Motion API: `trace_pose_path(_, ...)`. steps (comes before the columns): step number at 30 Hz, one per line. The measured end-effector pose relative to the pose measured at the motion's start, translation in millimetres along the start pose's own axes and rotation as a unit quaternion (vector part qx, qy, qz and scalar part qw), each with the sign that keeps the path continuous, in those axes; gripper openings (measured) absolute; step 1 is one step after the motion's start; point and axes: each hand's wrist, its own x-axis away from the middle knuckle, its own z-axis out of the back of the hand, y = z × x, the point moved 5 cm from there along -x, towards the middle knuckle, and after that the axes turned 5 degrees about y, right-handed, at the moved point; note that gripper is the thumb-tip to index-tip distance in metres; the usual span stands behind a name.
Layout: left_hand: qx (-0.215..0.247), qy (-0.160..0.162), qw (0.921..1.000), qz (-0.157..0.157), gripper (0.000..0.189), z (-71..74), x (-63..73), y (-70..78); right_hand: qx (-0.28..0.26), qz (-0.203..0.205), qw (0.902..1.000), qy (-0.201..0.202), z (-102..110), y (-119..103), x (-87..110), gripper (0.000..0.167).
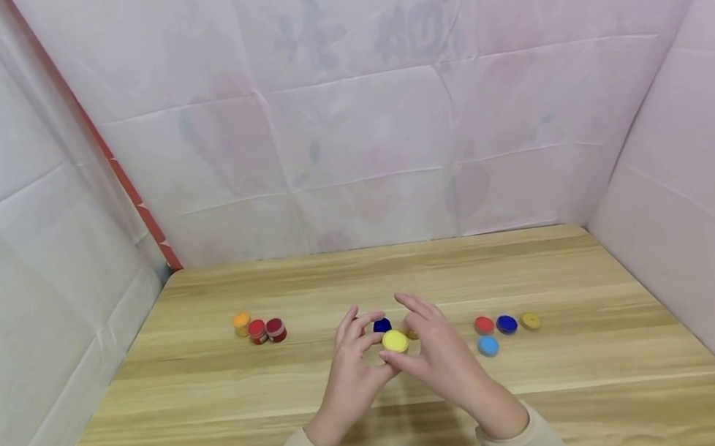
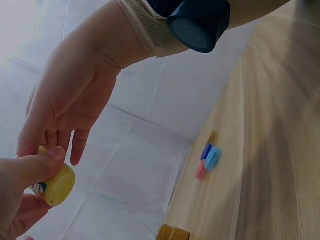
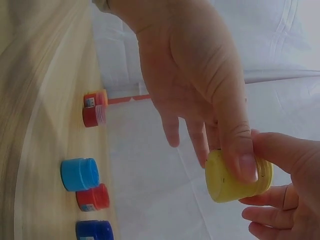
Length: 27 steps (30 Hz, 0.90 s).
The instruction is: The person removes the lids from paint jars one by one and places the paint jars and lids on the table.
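Observation:
Over the middle of the table, both hands hold a small yellow paint jar (image 1: pixel 394 341). My left hand (image 1: pixel 354 378) grips its body, with the thumb pressed along the side in the right wrist view. From the other side, my right hand (image 1: pixel 442 360) pinches it near the ridged top end. In the right wrist view the yellow jar lies tilted, base to the left. Beyond the hands stands a dark blue jar (image 1: pixel 382 325), and an ochre jar (image 2: pixel 172 233) is partly hidden by my right hand in the head view.
Light blue (image 3: pixel 80 174) and red (image 3: pixel 93 197) jars stand nearby. Leftward are an orange jar (image 1: pixel 242 324), a red jar (image 1: pixel 257 331) and a dark red jar (image 1: pixel 275 329). To the right lie red (image 1: pixel 484 325), dark blue (image 1: pixel 507 324), light blue (image 1: pixel 488 346) and ochre (image 1: pixel 530 320) lids.

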Motion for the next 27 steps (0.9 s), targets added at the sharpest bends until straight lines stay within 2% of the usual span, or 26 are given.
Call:
trace_pose_path(4,0.032,-0.021,0.9992,0.008,0.023,1.0,-1.0,-1.3,-0.02,-0.009,0.9996,-0.018,1.8,-0.3,-0.8,0.026)
trace_pose_path(8,0.037,-0.029,0.9987,0.021,0.026,2.1,-1.0,-0.9,-0.025,-0.029,0.9984,-0.042,5.1,0.3,-0.1,0.024)
trace_pose_path(11,0.023,-0.02,0.999,0.031,0.024,2.5,-0.2,-0.1,-0.001,-0.027,0.9988,-0.041,8.0,0.5,0.8,0.028)
trace_pose_path(17,-0.012,0.016,0.9989,0.042,0.024,3.0,0.5,2.2,0.037,-0.005,0.9992,-0.013,9.4,-1.0,-0.3,0.039)
trace_pose_path(21,-0.03,0.026,0.9986,0.036,0.023,3.0,0.9,3.5,0.028,-0.007,0.9996,-0.005,7.1,-1.8,-1.3,0.032)
trace_pose_path(27,-0.027,0.024,0.9984,0.042,0.022,3.7,1.0,2.0,-0.001,-0.037,0.9991,-0.023,4.6,-0.3,-1.1,0.024)
